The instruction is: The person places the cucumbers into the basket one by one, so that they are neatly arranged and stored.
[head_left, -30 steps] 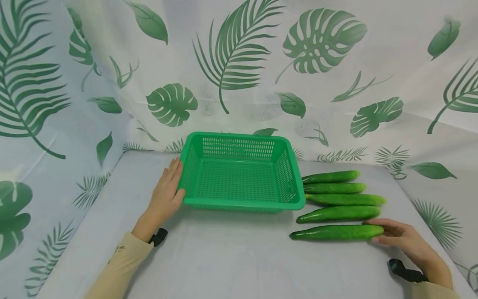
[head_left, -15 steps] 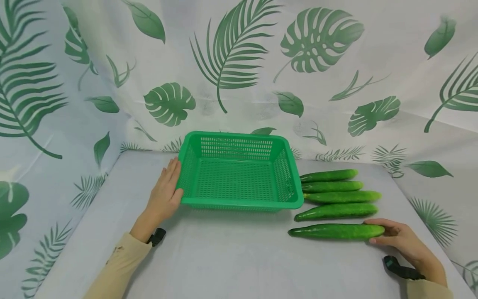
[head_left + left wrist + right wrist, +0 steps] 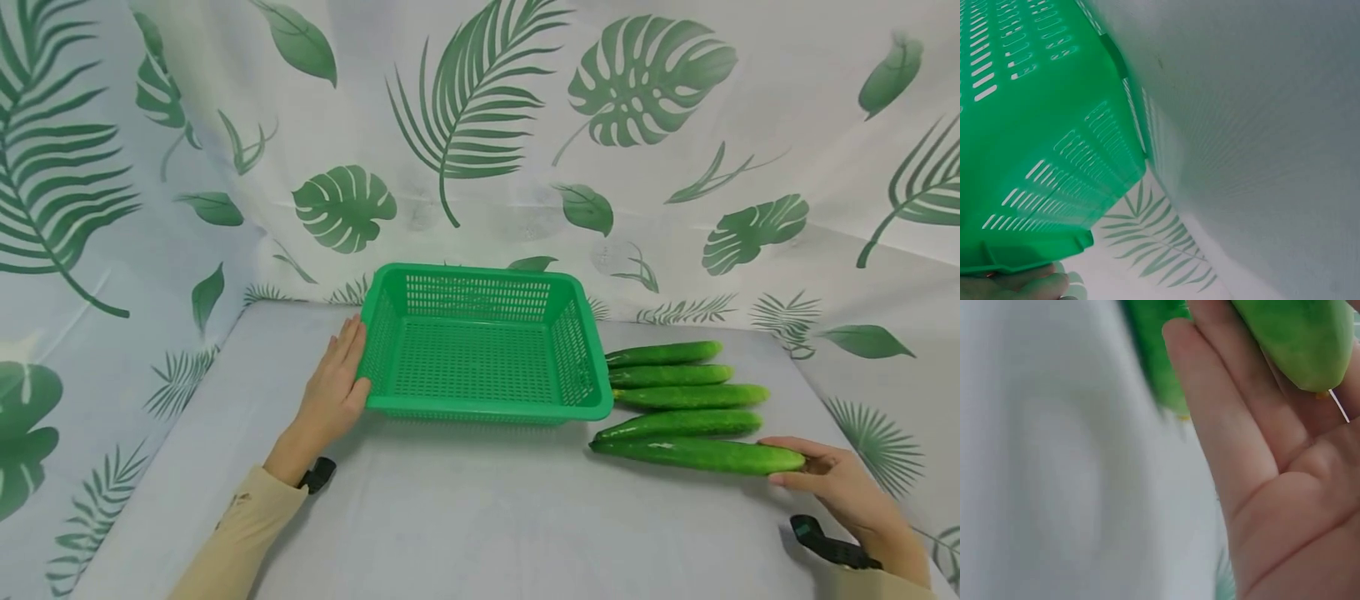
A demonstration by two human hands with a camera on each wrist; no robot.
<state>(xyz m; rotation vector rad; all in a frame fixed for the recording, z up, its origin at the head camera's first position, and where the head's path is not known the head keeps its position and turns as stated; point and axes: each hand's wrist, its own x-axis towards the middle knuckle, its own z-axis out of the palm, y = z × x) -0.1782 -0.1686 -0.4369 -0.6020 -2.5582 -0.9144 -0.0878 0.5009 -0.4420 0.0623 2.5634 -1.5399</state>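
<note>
A green plastic basket [image 3: 487,411] with slotted walls stands at the middle of the table; its inside shows bare. My left hand [image 3: 333,383] rests along its left rim with straight fingers, and its fingertips [image 3: 1035,284] show under the rim in the left wrist view. With thumb and fingers, my right hand [image 3: 840,483] pinches the pale end of the nearest cucumber [image 3: 697,455]. That cucumber slants slightly, its dark tip right at the neighbouring cucumber [image 3: 682,424]. In the right wrist view, the pale end [image 3: 1310,356] lies against the fingers.
Behind these two lie more cucumbers, among them a long one [image 3: 690,396] and the farthest one [image 3: 663,353], their left ends close to the basket's right side. A leaf-printed white curtain [image 3: 487,100] encloses the back and sides of the white table [image 3: 480,517].
My right hand has moved right with the nearest cucumber, which has turned so that its dark tip swings back toward the neighbouring one. My left hand keeps its place on the basket.
</note>
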